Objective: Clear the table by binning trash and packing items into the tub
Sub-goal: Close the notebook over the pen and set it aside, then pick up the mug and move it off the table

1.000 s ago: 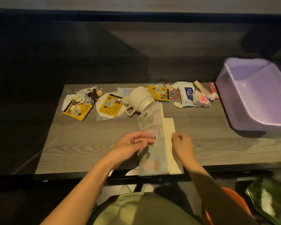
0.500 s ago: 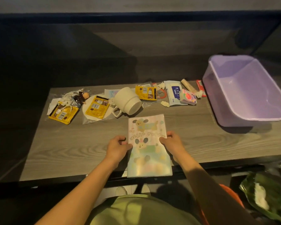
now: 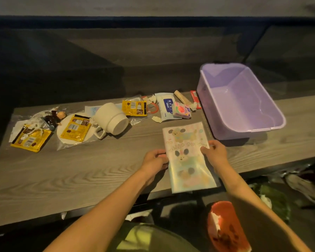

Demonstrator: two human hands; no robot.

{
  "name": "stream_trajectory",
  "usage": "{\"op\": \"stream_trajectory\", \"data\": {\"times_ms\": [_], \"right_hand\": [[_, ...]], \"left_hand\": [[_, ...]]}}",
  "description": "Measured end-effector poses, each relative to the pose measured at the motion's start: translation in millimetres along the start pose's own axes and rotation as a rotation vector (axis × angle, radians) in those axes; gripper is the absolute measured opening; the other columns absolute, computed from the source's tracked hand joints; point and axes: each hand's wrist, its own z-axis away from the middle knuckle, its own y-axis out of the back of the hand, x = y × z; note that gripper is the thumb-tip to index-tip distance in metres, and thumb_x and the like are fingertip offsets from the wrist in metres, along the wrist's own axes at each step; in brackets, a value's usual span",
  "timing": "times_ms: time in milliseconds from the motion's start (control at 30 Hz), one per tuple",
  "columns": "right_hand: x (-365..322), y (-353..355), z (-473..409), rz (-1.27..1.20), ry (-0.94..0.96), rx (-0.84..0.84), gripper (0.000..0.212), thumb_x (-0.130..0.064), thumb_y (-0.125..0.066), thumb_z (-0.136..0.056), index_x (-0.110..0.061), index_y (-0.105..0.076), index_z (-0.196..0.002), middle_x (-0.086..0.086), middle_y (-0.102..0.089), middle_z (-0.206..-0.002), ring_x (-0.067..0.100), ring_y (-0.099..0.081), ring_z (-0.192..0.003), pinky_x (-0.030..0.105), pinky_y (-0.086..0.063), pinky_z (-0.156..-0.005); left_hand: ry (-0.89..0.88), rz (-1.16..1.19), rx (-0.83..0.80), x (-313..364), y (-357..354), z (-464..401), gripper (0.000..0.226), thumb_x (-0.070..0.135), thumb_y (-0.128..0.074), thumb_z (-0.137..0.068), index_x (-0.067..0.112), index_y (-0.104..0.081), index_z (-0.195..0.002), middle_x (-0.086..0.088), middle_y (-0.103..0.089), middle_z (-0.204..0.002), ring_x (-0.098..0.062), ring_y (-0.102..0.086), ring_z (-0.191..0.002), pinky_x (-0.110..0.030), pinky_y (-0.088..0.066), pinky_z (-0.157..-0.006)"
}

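Observation:
A pastel notebook (image 3: 186, 142) with puppy drawings and the words "HELLO PUPPY" lies closed near the table's front edge. My left hand (image 3: 155, 160) grips its left edge and my right hand (image 3: 215, 153) grips its right edge. An empty lilac plastic tub (image 3: 244, 124) stands on the table just to the right of the notebook. Further back lie a tipped cream mug (image 3: 111, 120), three yellow snack wrappers (image 3: 75, 129), a white wipes pack (image 3: 166, 105), a small pink packet (image 3: 182, 110) and a little doll figure (image 3: 53, 118).
The grey wooden table (image 3: 80, 170) has bare surface at the front left. An orange bin (image 3: 225, 228) with trash sits on the floor below my right arm. A green bag (image 3: 275, 199) lies on the floor at the right. A cardboard tube (image 3: 181, 97) and red wrapper (image 3: 195, 98) sit beside the tub.
The notebook's cover came down from standing on edge to closed flat. Both hands now hold its sides, and it has shifted right toward the tub.

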Motion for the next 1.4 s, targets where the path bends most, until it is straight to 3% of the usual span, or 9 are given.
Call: {"op": "stream_trajectory", "data": {"times_ms": [267, 500, 600, 733, 867, 967, 1067, 1167, 1400], "right_hand": [[-4.2, -1.3, -28.6, 0.215, 0.104, 0.095, 0.023, -0.002, -0.055, -0.089, 0.004, -0.058, -0.111, 0.023, -0.063, -0.117, 0.037, -0.059, -0.107, 0.029, -0.039, -0.076], [3.6, -22.1, -33.3, 0.546, 0.195, 0.213, 0.03, -0.005, -0.056, -0.087, -0.004, -0.05, -0.116, 0.02, -0.05, -0.122, 0.037, -0.047, -0.115, 0.048, -0.044, -0.094], [-11.0, -38.2, -26.4, 0.569, 0.31, 0.25, 0.034, -0.002, -0.054, -0.086, -0.008, -0.052, -0.119, 0.019, -0.05, -0.124, 0.035, -0.044, -0.117, 0.047, -0.04, -0.096], [-48.2, -89.1, -14.8, 0.396, 0.501, 0.09, 0.021, -0.009, -0.053, -0.089, -0.009, -0.058, -0.11, 0.015, -0.06, -0.111, 0.03, -0.054, -0.105, 0.045, -0.047, -0.088], [-97.0, -146.9, 3.1, 0.266, 0.599, -0.215, 0.026, -0.019, -0.052, -0.092, -0.009, -0.057, -0.116, 0.005, -0.061, -0.098, 0.016, -0.057, -0.087, 0.027, -0.048, -0.072], [-133.3, -190.9, 14.7, 0.222, 0.556, -0.397, 0.052, -0.039, -0.057, -0.088, -0.011, -0.046, -0.13, 0.008, -0.056, -0.122, 0.02, -0.055, -0.107, 0.037, -0.05, -0.089], [-157.8, -221.5, 14.8, 0.377, 0.485, -0.452, 0.086, -0.055, -0.064, -0.076, -0.012, -0.028, -0.141, 0.013, -0.036, -0.146, 0.031, -0.038, -0.131, 0.049, -0.037, -0.107], [-166.7, -244.1, 12.8, 0.564, 0.461, -0.515, 0.1, -0.056, -0.075, -0.063, -0.013, -0.024, -0.138, 0.013, -0.037, -0.143, 0.033, -0.038, -0.129, 0.048, -0.041, -0.103], [-164.8, -246.7, 15.3, 0.536, 0.39, -0.42, 0.091, -0.031, -0.087, -0.056, -0.012, -0.033, -0.127, 0.012, -0.05, -0.124, 0.029, -0.049, -0.114, 0.04, -0.049, -0.086]], "left_hand": [[-0.034, -0.072, 0.015, 8.7, -21.9, -12.7, 0.033, -0.005, -0.049, -0.088, 0.004, -0.053, -0.12, -0.007, -0.061, -0.112, -0.013, -0.058, -0.098, -0.017, -0.05, -0.067], [-0.036, -0.18, 0.032, 9.1, 8.4, -17.0, 0.03, 0.008, -0.052, -0.09, 0.012, -0.056, -0.119, -0.001, -0.062, -0.111, -0.014, -0.058, -0.102, -0.025, -0.05, -0.087], [-0.051, -0.081, 0.164, 12.3, 44.4, -14.9, 0.015, 0.007, -0.053, -0.09, 0.013, -0.062, -0.099, -0.008, -0.064, -0.102, -0.018, -0.06, -0.095, -0.028, -0.052, -0.082], [-0.001, 0.107, 0.381, 13.8, 102.7, -10.3, 0.014, 0.01, -0.051, -0.092, 0.012, -0.061, -0.082, -0.009, -0.06, -0.077, -0.019, -0.057, -0.074, -0.026, -0.05, -0.065], [0.01, 0.227, 0.623, 16.2, 149.3, -10.0, 0.018, 0.006, -0.048, -0.091, 0.013, -0.057, -0.076, -0.009, -0.058, -0.072, -0.018, -0.055, -0.067, -0.027, -0.049, -0.06], [-0.019, 0.279, 0.761, 27.0, 174.7, -14.2, 0.013, 0.003, -0.049, -0.088, 0.01, -0.059, -0.091, -0.007, -0.058, -0.079, -0.018, -0.057, -0.073, -0.033, -0.053, -0.07], [0.009, 0.223, 0.689, 40.3, 178.3, -22.0, 0.028, 0.004, -0.053, -0.085, 0.009, -0.058, -0.112, -0.012, -0.061, -0.097, -0.028, -0.062, -0.096, -0.043, -0.053, -0.091], [0.032, 0.151, 0.595, 52.7, 174.9, -26.3, 0.029, 0.005, -0.053, -0.085, 0.012, -0.055, -0.113, -0.017, -0.06, -0.113, -0.032, -0.058, -0.11, -0.043, -0.049, -0.097], [0.048, 0.227, 0.562, 59.5, 188.3, -27.6, 0.043, 0.004, -0.055, -0.083, 0.009, -0.052, -0.126, -0.018, -0.058, -0.121, -0.03, -0.056, -0.11, -0.039, -0.048, -0.094]]}}
